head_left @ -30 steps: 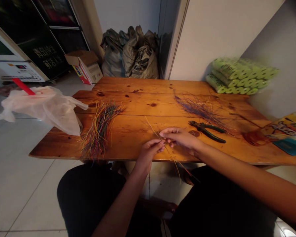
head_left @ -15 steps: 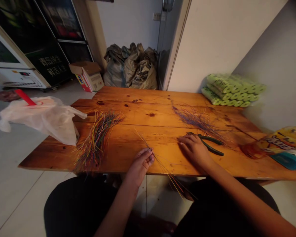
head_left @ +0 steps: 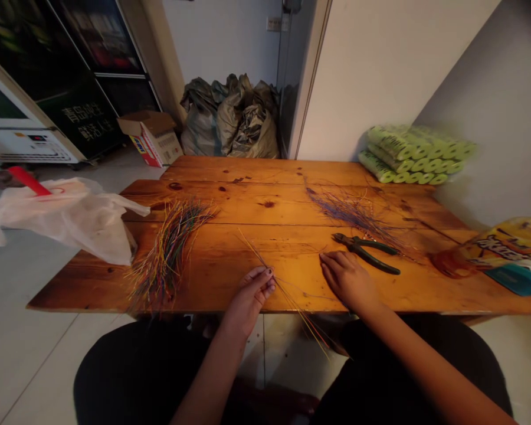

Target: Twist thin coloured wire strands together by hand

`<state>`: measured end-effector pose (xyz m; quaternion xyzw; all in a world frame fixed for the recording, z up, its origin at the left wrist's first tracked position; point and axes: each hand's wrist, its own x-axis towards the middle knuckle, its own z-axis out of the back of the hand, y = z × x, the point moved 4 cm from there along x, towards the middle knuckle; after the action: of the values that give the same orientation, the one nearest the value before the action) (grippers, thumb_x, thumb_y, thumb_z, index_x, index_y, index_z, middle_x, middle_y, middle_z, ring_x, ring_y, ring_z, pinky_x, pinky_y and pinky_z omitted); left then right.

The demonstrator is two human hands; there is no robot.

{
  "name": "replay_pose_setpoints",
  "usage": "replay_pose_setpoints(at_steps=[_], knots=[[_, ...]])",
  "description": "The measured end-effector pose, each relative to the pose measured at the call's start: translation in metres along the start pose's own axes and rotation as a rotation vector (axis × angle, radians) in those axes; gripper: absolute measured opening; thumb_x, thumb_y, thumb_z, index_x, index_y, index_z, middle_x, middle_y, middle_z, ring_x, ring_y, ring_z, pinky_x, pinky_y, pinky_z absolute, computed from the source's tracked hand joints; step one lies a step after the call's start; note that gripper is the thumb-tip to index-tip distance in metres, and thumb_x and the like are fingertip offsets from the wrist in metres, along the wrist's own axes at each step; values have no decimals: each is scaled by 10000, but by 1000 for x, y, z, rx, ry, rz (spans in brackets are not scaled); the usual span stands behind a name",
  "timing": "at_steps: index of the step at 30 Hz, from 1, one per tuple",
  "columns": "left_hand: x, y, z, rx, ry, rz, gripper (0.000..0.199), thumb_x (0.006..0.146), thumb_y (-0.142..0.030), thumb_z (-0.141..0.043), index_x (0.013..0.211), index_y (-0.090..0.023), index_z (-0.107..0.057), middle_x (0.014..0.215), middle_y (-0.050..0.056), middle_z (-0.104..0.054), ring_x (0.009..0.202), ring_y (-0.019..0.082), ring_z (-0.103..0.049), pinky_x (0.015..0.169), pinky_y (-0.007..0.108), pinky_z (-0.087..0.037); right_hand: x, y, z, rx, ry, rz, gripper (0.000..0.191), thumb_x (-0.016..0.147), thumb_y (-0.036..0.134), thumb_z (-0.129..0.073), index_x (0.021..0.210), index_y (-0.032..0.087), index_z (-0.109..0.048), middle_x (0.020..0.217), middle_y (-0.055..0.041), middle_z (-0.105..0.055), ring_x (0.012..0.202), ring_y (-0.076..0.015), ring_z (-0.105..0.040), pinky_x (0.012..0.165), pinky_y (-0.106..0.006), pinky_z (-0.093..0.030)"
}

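Note:
My left hand (head_left: pixel 254 289) is closed in a pinch on a few thin coloured wires (head_left: pixel 298 310), whose ends trail over the table's front edge. My right hand (head_left: pixel 349 278) rests palm down on the wooden table (head_left: pixel 265 236), fingers stretched out; whether a fine strand lies under its fingertips I cannot tell. Just beyond that hand lie dark-handled cutting pliers (head_left: pixel 366 250), jaws to the left. To the left is a thick bundle of multicoloured wires (head_left: pixel 172 248). A looser heap of purplish wires (head_left: pixel 354 215) spreads behind the pliers.
A white plastic bag (head_left: pixel 88 218) sits at the table's left edge. Green-wrapped rolls (head_left: pixel 411 156) are stacked at the back right, and a bottle with a yellow label (head_left: pixel 504 245) lies at the right. Beyond the table are grey sacks (head_left: pixel 234 121) and a cardboard box (head_left: pixel 153 139).
My right hand has shifted slightly back from the pliers, so their jaws now show. My left hand keeps its pinch on the wires. The view has turned slightly.

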<state>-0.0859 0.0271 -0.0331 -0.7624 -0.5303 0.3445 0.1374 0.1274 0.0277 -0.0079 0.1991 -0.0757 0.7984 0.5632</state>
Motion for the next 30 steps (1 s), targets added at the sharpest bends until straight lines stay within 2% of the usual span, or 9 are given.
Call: replay_pose_setpoints(at_steps=[4,7,13,20,26,30], knots=[[1,0,1,0,8,-14,216,515,-183,-799,663,-132,-650,655,-2,-644,563,46,-572,557,134,-467,-11,1,2,151,3,67,254,879,231,-452,1045,146,-625,958,-111,-627,926,-233,-555,834,-394,-466],[1,1,1,4,8,-16,219,516,-179,-800,669,-130,-650,659,-4,-643,566,44,-570,549,130,-467,-16,3,4,223,9,60,272,879,234,-465,1105,158,-597,990,-106,-618,933,-218,-558,838,-391,-466],[-1,1,0,8,-18,-26,240,510,-178,-805,674,-124,-640,671,-18,-635,568,36,-569,540,120,-461,-15,13,5,227,56,113,309,876,266,-484,1163,200,-578,1031,-96,-629,967,-226,-560,848,-416,-460],[0,2,1,-8,-28,-33,221,530,-162,-789,682,-130,-633,693,-14,-645,574,41,-574,548,129,-469,-17,16,5,233,73,130,280,885,251,-470,1122,193,-607,1025,-96,-651,959,-221,-580,834,-405,-472],[1,2,0,9,-17,-44,233,521,-179,-794,674,-130,-624,666,-16,-631,562,42,-566,538,125,-469,-36,33,12,222,85,312,307,867,229,-509,1164,190,-579,1025,-86,-660,984,-220,-563,846,-397,-463],[1,2,0,-5,-18,-50,225,513,-170,-799,646,-125,-624,652,-19,-624,542,36,-559,523,114,-471,-49,39,13,269,40,394,336,847,223,-548,1181,192,-556,997,-71,-665,974,-214,-554,846,-385,-463]])
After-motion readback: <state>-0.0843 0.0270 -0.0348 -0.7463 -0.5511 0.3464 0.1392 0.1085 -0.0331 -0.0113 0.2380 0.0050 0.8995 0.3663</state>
